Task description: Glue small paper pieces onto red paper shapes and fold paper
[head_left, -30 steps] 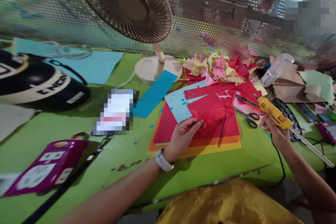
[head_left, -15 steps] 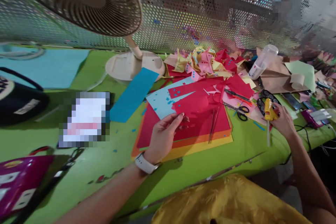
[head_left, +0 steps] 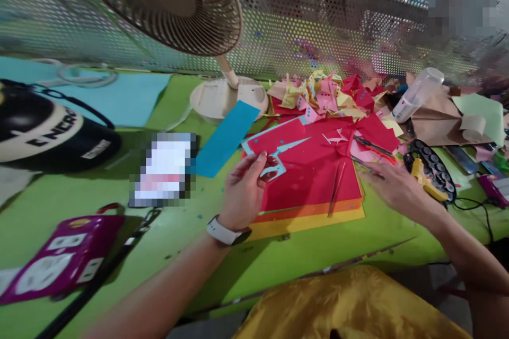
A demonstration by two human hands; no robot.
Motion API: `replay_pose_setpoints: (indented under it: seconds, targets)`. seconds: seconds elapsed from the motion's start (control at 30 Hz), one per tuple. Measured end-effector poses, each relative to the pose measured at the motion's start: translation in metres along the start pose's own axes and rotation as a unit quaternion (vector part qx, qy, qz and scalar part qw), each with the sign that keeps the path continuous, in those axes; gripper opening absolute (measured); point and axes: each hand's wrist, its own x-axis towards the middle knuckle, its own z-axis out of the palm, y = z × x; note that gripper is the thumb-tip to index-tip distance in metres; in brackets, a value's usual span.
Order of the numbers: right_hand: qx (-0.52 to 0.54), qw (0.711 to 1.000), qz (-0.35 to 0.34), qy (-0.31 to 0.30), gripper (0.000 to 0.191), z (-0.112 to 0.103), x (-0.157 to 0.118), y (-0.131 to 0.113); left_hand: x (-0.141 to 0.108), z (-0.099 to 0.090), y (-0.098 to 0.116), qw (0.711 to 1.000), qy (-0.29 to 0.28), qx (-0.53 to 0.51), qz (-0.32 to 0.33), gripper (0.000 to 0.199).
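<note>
My left hand (head_left: 247, 185) is closed, thumb against fingers, over the left part of the red paper (head_left: 310, 169). Light blue paper with a curved cut-out (head_left: 276, 169) shows at its fingertips; whether it is pinched or lies beneath is unclear. My right hand (head_left: 401, 190) reaches leftward with its fingers stretched out, near the black-handled scissors, which it partly covers. Just right of that hand, the yellow glue gun (head_left: 427, 180) rests against a black tray with round cups (head_left: 435, 167). Tweezers (head_left: 336, 189) lie on the red sheet's right part.
A fan (head_left: 228, 98) stands behind a blue paper strip (head_left: 228, 137). At left are a phone (head_left: 163, 169), a purple power strip (head_left: 71, 254) and a black bottle (head_left: 55, 132). Folded paper pieces (head_left: 326, 92) and a clear bottle (head_left: 417, 95) sit at the back.
My right hand has let go of the yellow glue gun and moved left, fingers extended. Light blue paper now shows at my left fingertips. The view has shifted left.
</note>
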Motion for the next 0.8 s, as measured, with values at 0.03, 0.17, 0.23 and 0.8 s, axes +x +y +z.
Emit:
replay_pose_setpoints:
  seconds: [0.03,0.17,0.23,0.8]
  targets:
    - [-0.003,0.998,-0.059,-0.031,0.047,0.012,0.014,-0.013,0.003,-0.001,0.002,1.000,0.012,-0.005,0.011,0.029]
    - [-0.135,0.936,-0.306,-0.109,0.037,0.051,0.042,-0.035,0.015,-0.004,0.009,0.999,0.040,-0.024,0.027,0.031]
    - [-0.152,0.914,-0.358,-0.112,0.026,0.058,0.044,-0.034,0.020,-0.006,0.010,0.998,0.046,-0.035,0.030,0.033]
    - [0.283,0.959,0.024,-0.008,0.008,0.055,0.079,-0.020,0.024,-0.004,0.010,0.996,0.041,-0.085,-0.011,0.036]
